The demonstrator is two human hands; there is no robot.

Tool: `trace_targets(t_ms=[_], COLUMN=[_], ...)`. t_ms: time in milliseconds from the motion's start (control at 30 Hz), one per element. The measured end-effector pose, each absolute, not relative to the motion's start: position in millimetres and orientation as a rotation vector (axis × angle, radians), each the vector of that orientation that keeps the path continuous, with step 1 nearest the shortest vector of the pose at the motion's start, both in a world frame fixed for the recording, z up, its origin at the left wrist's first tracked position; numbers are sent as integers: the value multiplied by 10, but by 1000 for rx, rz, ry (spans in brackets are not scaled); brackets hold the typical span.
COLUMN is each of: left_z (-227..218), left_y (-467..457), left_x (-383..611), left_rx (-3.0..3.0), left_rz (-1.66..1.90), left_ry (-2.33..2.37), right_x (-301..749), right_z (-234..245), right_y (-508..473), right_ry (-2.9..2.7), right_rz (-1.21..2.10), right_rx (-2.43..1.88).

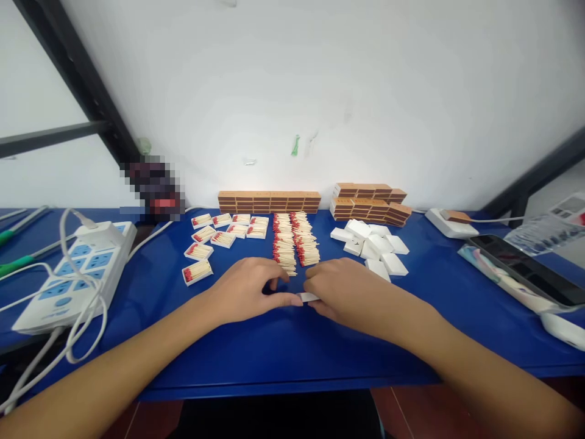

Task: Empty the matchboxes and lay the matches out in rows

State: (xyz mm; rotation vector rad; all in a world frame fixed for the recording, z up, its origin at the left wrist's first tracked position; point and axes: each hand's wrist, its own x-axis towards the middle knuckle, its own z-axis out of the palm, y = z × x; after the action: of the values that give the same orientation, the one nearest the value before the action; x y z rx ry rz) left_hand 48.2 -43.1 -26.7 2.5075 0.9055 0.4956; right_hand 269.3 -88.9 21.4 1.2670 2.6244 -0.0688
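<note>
Between my two hands, low over the blue table near the match piles, is a white matchbox tray (308,297), mostly covered by the fingers. My left hand (249,283) pinches its left end, thumb along the near edge. My right hand (342,288) is closed around the other end. Just beyond the fingertips lie two rows of red-tipped matches (284,244). Several trays filled with matches (197,272) are spread to the left. On the right is a loose heap of white trays (379,244), seemingly upside down.
Brown matchbox sleeves (269,202) are stacked along the wall, with more stacks (370,209) to the right. A power strip (77,274) with tangled white cables stands at the left. A phone (525,268) and a white adapter box (451,224) lie at the right.
</note>
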Motion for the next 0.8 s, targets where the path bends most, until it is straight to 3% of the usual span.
trace_targets(t_ms=[800], left_z=[-233], left_y=[-255], left_x=[221], left_rx=[2634], left_rz=[538], left_ry=[1057], right_x=[3073], right_z=[182], right_y=[-335], right_ry=[2689], right_rz=[191], right_rx=[1531])
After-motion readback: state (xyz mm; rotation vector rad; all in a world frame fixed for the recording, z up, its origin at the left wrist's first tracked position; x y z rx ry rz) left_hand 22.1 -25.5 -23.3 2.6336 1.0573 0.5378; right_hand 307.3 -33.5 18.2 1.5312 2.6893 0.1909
